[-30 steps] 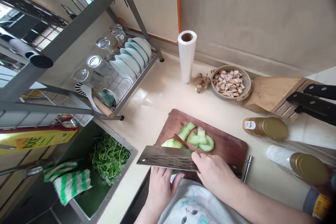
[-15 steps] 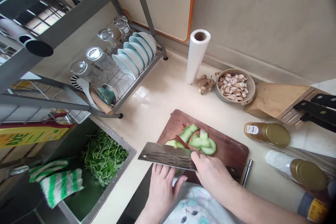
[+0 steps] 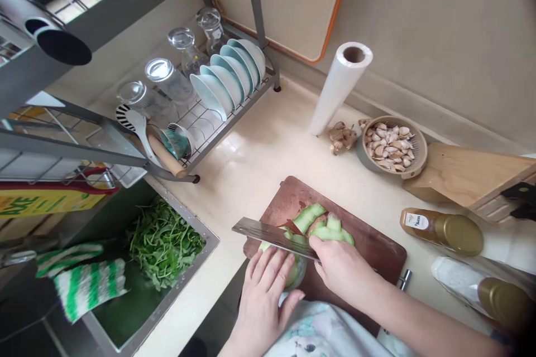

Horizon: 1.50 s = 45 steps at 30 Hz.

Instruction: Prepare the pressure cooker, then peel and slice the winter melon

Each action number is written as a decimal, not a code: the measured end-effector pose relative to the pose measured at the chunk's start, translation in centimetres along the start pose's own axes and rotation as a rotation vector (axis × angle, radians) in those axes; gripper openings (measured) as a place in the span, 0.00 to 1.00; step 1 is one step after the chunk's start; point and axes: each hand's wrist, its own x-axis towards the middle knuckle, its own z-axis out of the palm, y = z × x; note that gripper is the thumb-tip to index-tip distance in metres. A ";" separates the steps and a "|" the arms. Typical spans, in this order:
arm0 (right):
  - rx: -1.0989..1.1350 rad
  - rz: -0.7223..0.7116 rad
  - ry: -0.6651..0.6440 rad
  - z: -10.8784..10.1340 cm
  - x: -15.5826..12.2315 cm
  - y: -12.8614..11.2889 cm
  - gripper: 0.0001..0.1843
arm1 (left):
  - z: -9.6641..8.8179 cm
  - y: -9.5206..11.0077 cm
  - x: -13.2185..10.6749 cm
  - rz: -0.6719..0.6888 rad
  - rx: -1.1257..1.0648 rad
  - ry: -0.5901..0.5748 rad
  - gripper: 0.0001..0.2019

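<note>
A reddish-brown cutting board (image 3: 368,245) lies on the cream counter. Pale green gourd slices (image 3: 310,216) lie on it. My right hand (image 3: 341,268) is closed round the handle of a wide cleaver (image 3: 270,233), whose blade points left over the board's near edge. My left hand (image 3: 266,287) sits just below the blade with fingers curled over a green gourd piece (image 3: 292,274), holding it at the board's front edge. The blade rests against the top of that piece.
A sink (image 3: 125,312) at the lower left holds leafy greens (image 3: 163,242) and a green-striped cloth (image 3: 90,284). A dish rack (image 3: 218,122) with bowls and glasses stands behind. A paper roll (image 3: 339,86), garlic basket (image 3: 412,148), knife block (image 3: 464,175) and bottles (image 3: 444,228) lie to the right.
My left hand has come up onto the gourd piece under the blade. The cleaver has tilted nearer to edge-on. The view has shifted, so everything sits a little further right.
</note>
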 end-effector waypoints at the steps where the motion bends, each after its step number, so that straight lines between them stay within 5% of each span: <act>1: -0.001 0.001 -0.014 -0.1 -0.3 0.1 0.06 | 0.0 0.0 0.1 -0.018 -0.031 0.014 0.25; 22: -0.040 0.037 -0.119 -0.4 0.0 -0.5 0.07 | -0.1 -0.6 1.1 -0.126 -0.269 0.069 0.15; 36: -0.033 0.020 -0.112 -0.2 2.8 -1.3 0.06 | 0.3 -1.2 0.2 -0.044 -0.165 0.034 0.22; 45: 0.136 -0.034 0.065 2.5 3.1 -0.4 0.05 | -0.6 -2.6 0.4 0.022 -0.229 -0.050 0.22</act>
